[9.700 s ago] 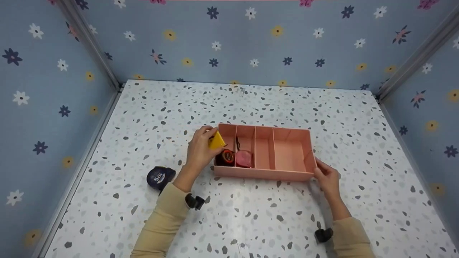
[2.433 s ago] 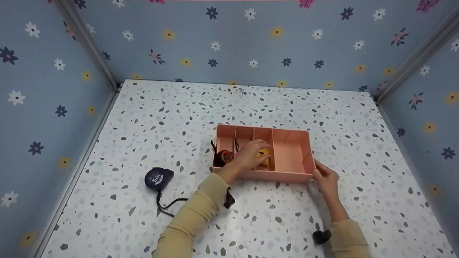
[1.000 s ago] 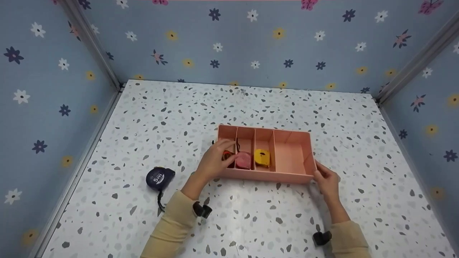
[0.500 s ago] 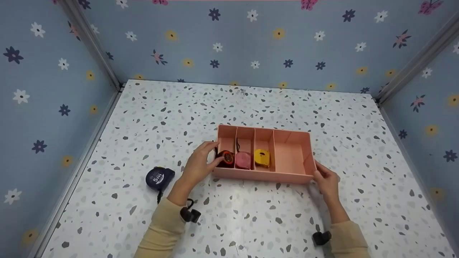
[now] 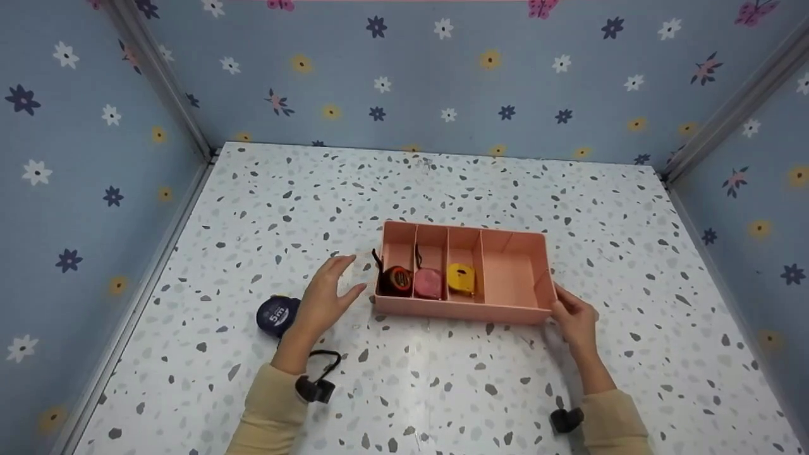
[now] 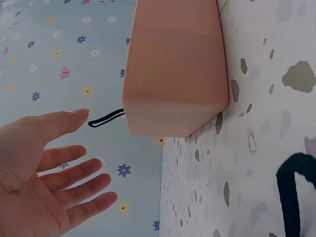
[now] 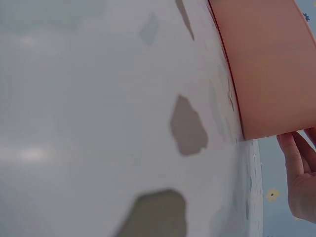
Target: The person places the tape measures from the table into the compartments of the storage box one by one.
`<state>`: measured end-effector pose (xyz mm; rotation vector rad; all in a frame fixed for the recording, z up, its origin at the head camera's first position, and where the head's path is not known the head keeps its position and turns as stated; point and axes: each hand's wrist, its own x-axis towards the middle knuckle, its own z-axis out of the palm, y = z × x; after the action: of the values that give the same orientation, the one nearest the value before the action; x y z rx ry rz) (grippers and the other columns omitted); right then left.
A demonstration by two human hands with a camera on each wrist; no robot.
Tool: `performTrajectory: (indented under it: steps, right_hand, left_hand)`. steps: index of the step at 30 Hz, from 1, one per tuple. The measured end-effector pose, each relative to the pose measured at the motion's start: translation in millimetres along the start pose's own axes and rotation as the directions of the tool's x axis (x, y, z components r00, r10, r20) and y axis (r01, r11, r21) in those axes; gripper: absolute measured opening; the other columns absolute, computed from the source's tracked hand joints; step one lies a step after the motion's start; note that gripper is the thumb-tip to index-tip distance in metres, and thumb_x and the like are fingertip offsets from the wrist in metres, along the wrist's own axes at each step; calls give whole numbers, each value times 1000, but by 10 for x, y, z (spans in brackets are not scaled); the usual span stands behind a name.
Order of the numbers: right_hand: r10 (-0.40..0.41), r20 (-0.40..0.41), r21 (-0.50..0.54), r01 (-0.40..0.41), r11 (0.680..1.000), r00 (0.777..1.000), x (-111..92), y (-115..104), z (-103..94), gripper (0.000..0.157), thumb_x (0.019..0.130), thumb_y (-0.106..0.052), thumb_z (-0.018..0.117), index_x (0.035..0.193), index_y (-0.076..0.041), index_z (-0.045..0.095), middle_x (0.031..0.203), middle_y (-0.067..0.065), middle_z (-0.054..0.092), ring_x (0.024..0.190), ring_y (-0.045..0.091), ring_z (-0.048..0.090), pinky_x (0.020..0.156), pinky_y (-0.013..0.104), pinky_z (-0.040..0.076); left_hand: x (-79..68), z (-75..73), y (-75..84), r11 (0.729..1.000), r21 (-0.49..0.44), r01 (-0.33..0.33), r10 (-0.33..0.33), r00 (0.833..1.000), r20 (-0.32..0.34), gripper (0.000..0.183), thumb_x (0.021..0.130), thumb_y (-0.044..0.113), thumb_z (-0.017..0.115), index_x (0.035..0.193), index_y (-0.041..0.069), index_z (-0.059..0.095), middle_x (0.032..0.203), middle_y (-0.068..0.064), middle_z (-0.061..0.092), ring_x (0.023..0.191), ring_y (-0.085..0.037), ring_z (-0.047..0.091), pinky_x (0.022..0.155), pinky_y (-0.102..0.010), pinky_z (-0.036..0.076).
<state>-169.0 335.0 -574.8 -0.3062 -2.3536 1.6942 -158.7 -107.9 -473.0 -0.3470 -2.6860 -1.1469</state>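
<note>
My left hand (image 5: 320, 302) hovers left of the pink divided box (image 5: 436, 308), fingers spread and nothing held. It partly covers a dark blue tape measure (image 5: 275, 316) marked 5m, whose black cord (image 6: 290, 197) lies on the tabletop. My right hand (image 5: 576, 319) touches the box's right end; in the right wrist view its fingers (image 7: 292, 158) rest against that end wall. Three tape measures sit in separate compartments: a black and orange one (image 5: 398, 279) leftmost, a pink one (image 5: 428, 282) beside it, then a yellow one (image 5: 461, 279).
The widest compartment (image 5: 510, 275), at the box's right end, shows a bare floor. All this stands on a speckled white tabletop (image 5: 417, 385). Flower-patterned panels (image 5: 411, 76) rise at the back and both sides.
The yellow tape measure went from my left hand into the third compartment. Since then my left hand has drawn back leftward from the black and orange one, over the dark blue one.
</note>
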Motion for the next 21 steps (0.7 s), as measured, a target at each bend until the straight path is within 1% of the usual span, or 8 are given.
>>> performTrajectory:
  steps: [4,7,10,11,13,17,18,21]
  right_hand:
    - [9,-5,-15,-9,1000,1000,-11,-12,3,39,84,-20,54,122,-15,56,116,9,57,86,10,58,67,17,49]
    - [19,17,-34,-18,999,1000,-68,-160,-3,40,85,-21,53,124,-11,53,118,12,55,86,8,57,67,16,48]
    - [27,38,-22,-26,999,999,-126,-324,-11,40,86,-16,52,125,-5,51,119,16,54,86,10,57,67,17,49]
    - [14,50,0,-14,1000,999,-126,-318,-16,40,86,-15,51,125,-4,51,119,16,54,86,11,58,67,17,49]
    - [-20,49,43,18,999,999,-100,-232,-17,43,85,-25,56,123,-5,53,115,14,57,86,11,58,66,19,49]
    - [-72,30,114,69,991,997,-18,21,-17,42,83,-28,59,120,-8,57,109,8,60,83,11,60,63,21,50]
    - [-69,26,106,66,992,997,-20,13,-17,43,83,-29,59,120,-8,57,108,8,61,82,12,60,63,21,50]
    - [-55,44,89,51,995,997,-79,-144,-24,37,85,-14,54,121,-4,55,109,10,60,82,12,60,64,19,50]
  left_hand:
    - [-58,-51,-71,999,2,45,-45,999,-5,52,80,18,66,125,-2,47,122,-18,46,113,-30,43,93,-41,36]
    - [-108,-84,-128,997,-1,77,-77,997,-4,55,81,18,65,128,-2,43,124,-19,43,116,-31,39,94,-43,35]
    - [-159,-111,-190,995,-9,101,-101,995,-11,59,81,17,65,130,-3,40,126,-20,40,116,-32,39,91,-43,38]
    - [-177,-119,-212,994,-11,107,-108,994,-16,59,81,17,65,130,-3,39,126,-21,40,116,-32,39,91,-43,38]
    - [-208,-129,-262,993,-11,117,-118,993,-28,61,80,17,66,131,-3,38,126,-21,39,115,-32,39,90,-44,38]
    - [-266,-167,-352,990,-7,142,-143,989,-42,63,79,17,67,131,-5,37,128,-23,36,116,-34,39,92,-46,35]
    - [-278,-178,-376,988,-5,152,-152,988,-40,64,79,17,67,131,-6,36,129,-23,35,116,-35,38,92,-46,34]
    - [-318,-215,-448,980,-3,198,-198,980,-26,66,80,18,66,131,-7,33,132,-25,31,119,-37,34,95,-48,31]
